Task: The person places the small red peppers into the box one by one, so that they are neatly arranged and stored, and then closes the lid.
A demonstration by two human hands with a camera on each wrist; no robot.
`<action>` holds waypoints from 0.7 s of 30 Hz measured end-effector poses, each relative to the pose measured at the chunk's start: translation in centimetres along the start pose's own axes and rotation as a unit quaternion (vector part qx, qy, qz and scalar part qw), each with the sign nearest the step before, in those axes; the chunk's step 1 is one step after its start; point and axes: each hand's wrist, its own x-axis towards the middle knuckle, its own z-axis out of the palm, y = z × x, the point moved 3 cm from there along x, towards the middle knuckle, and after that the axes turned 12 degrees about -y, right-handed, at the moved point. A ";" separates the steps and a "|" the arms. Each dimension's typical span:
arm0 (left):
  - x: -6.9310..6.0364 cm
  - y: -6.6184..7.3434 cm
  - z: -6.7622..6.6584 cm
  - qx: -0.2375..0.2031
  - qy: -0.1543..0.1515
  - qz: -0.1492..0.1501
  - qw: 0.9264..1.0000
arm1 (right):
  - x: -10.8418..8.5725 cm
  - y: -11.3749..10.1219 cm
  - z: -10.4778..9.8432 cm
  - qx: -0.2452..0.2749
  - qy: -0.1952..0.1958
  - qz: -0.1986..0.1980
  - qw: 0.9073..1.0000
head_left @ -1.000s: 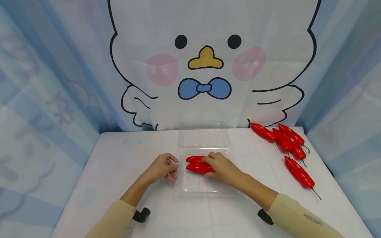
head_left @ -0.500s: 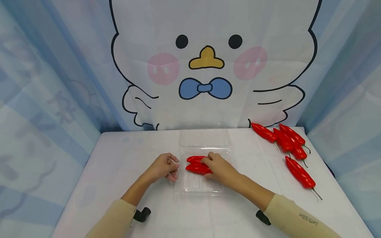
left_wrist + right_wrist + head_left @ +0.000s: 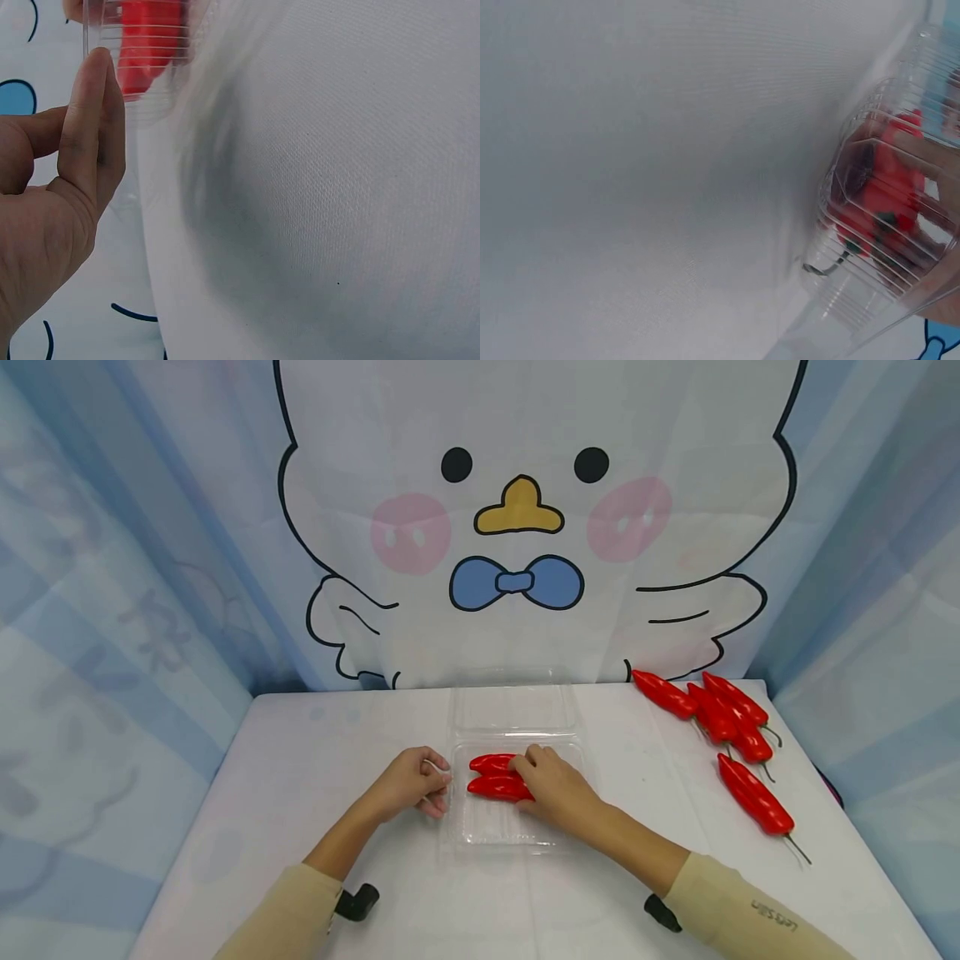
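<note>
On the white table stands a clear plastic clamshell box (image 3: 491, 837) with its lid folded back. Inside lie two glossy red peppers, the near one (image 3: 498, 788) just in front of the far one (image 3: 491, 763). My right hand (image 3: 558, 789) reaches over their stem ends and grips the near pepper, partly covering both. Through the box wall in the right wrist view, red peppers (image 3: 889, 187) show green caps and a dark curved stem. At the box's left side, my left hand (image 3: 408, 783) touches the wall with its fingertips, as the left wrist view shows.
At the table's back right lie several more red peppers (image 3: 735, 722), with another (image 3: 753, 795) lying closer. The box lid (image 3: 513, 708) reaches the back edge, near a cartoon-printed curtain (image 3: 517, 643). Black wrist mounts (image 3: 357, 902) hang beneath both sleeves.
The near pepper has shifted very slightly toward me, widening the gap between the two tips. My right hand has moved a little left, and my left hand stays in place.
</note>
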 end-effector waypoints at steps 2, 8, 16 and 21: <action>0.0 -0.1 0.0 -0.001 -0.001 0.001 1.000 | 0.0 -0.1 0.1 -0.008 0.003 0.002 1.000; 0.0 -0.1 0.1 -0.003 -0.002 0.004 1.000 | -0.1 -0.2 0.4 -0.013 0.009 0.004 1.000; -0.1 -0.1 0.1 -0.001 -0.001 0.001 1.000 | -0.1 0.0 0.8 -0.017 0.018 -0.003 1.000; -0.2 -0.1 0.0 0.003 0.000 0.003 1.000 | -0.1 0.0 0.8 -0.018 0.016 -0.005 1.000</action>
